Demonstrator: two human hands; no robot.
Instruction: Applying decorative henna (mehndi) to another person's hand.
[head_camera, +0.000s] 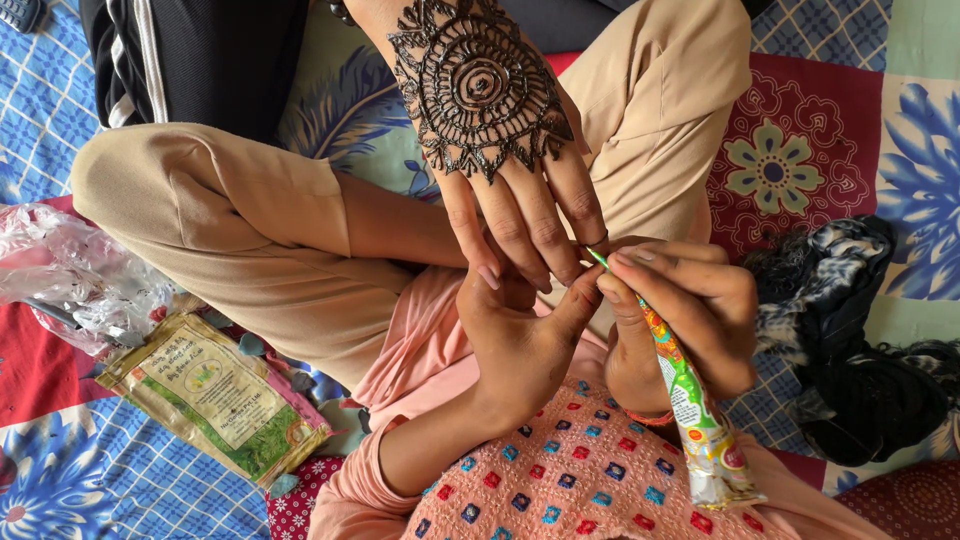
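Observation:
Another person's hand (500, 130) reaches down from the top, its back covered with a dark round henna pattern (478, 88). My left hand (520, 335) cups that hand's fingertips from below, thumb raised beside them. My right hand (690, 320) grips a colourful henna cone (695, 410), its green tip touching the other person's little finger near a ring.
The other person sits cross-legged in beige trousers (230, 220) on a patterned blue and red bedsheet (810, 150). A green and yellow packet (215, 395) and a crumpled clear plastic bag (75, 275) lie at left. Dark cloth (850, 340) is bunched at right.

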